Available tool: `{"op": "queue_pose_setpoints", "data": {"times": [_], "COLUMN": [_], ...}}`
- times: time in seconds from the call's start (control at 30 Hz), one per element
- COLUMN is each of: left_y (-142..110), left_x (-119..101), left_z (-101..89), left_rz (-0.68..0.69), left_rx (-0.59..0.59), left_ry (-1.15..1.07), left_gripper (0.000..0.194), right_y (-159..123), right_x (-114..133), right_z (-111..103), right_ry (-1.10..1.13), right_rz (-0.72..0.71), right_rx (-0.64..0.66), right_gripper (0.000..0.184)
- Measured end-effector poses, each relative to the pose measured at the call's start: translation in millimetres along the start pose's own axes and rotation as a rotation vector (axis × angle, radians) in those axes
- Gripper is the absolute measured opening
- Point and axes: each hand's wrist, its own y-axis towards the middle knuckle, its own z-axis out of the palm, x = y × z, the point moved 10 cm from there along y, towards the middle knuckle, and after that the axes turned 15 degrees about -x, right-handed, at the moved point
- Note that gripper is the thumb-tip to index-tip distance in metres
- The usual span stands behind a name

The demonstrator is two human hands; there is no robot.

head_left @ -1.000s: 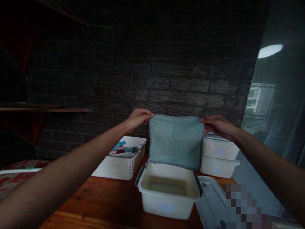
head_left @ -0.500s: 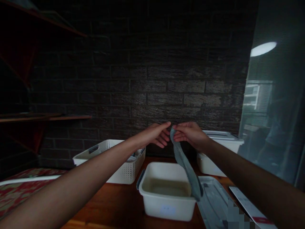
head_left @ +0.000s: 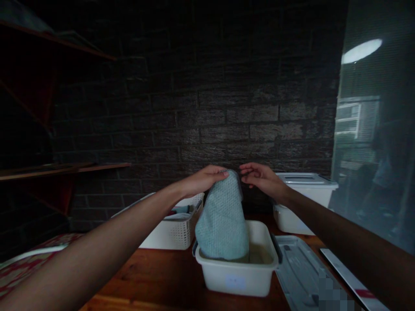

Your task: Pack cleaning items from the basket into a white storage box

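Observation:
A light teal cleaning cloth with a dark patterned edge hangs bunched from my left hand, which pinches its upper edge. Its lower part dips over the left side of an open white plastic box with shallow cloudy content at the bottom. My right hand is just right of the cloth's top, fingers loosely bent and apart; whether a fingertip touches the cloth edge is hard to see.
A white perforated basket with small items stands at left. Two lidded white boxes are stacked behind right. A grey lid and a white flat box lie at right. Shelves jut from the dark brick wall.
The cloth, first spread between both hands, was brought together and hung from my right hand; now my left hand holds it, further left over the box. My right hand has let go.

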Motion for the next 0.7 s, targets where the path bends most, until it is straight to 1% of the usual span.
{"op": "queue_pose_setpoints", "data": {"times": [0.03,0.07,0.1,0.17,0.2,0.23,0.33,0.43,0.57,0.7], "left_y": [2,5,8,13,15,17,18,19,20,17], "left_x": [-1,-3,-4,-6,-6,-5,-2,5,19,33], "left_z": [-2.3,-6.0,-11.1,-23.1,-28.6,-33.6,-45.3,-56.4,-69.9,-74.5], "left_rz": [-0.004,-0.005,-0.002,0.005,0.006,0.005,-0.002,-0.021,-0.054,-0.094], "left_rx": [-0.009,-0.031,-0.066,-0.145,-0.179,-0.205,-0.246,-0.266,-0.27,-0.234], "left_ry": [0.001,0.007,0.016,0.033,0.038,0.037,0.027,0.008,-0.045,-0.084], "left_gripper": [0.027,0.027,0.026,0.025,0.024,0.024,0.025,0.026,0.026,0.026], "right_y": [0,-3,-6,-16,-20,-23,-29,-33,-24,-7], "right_x": [-2,-6,-12,-28,-37,-45,-66,-74,-67,-54], "right_z": [0,4,10,21,24,24,17,1,-33,-67], "right_ry": [-0.026,-0.056,-0.087,-0.134,-0.143,-0.142,-0.139,-0.141,-0.152,-0.14], "right_rz": [-0.02,-0.03,-0.031,-0.01,0.01,0.033,0.087,0.121,0.153,0.143], "right_rx": [0.038,0.111,0.202,0.378,0.434,0.46,0.474,0.441,0.336,0.221], "right_gripper": [0.045,0.048,0.045,0.033,0.029,0.028,0.03,0.032,0.034,0.034]}}
